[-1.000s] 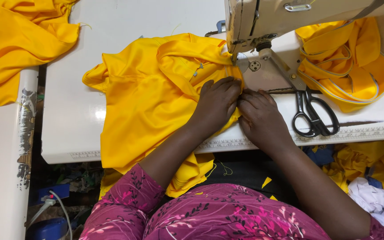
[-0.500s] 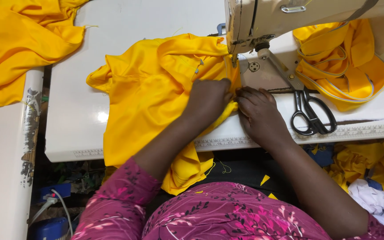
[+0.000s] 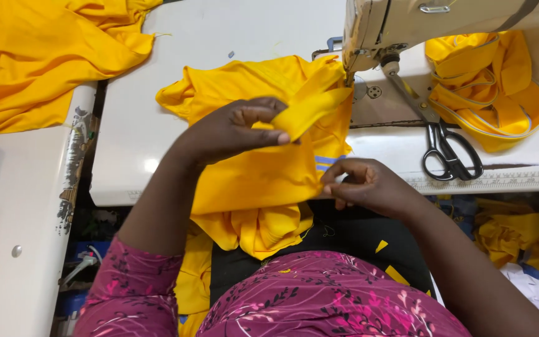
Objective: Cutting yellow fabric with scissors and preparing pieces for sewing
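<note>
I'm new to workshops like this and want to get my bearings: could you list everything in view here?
yellow garment: one, yellow with a blue stripe near its edge, on the white table under the machine's needle, lifted by both hands
sewing machine: one, cream, top right
scissors: one pair, black handles, right of the garment
yellow fabric pile: one, yellow, top left
folded yellow pieces: one heap, yellow with pale trim, behind the scissors
white table: one, white, centre
fabric scraps: several, yellow, lower right below the table
left hand: pinching a fold of the garment
right hand: pinching the garment's edge
</note>
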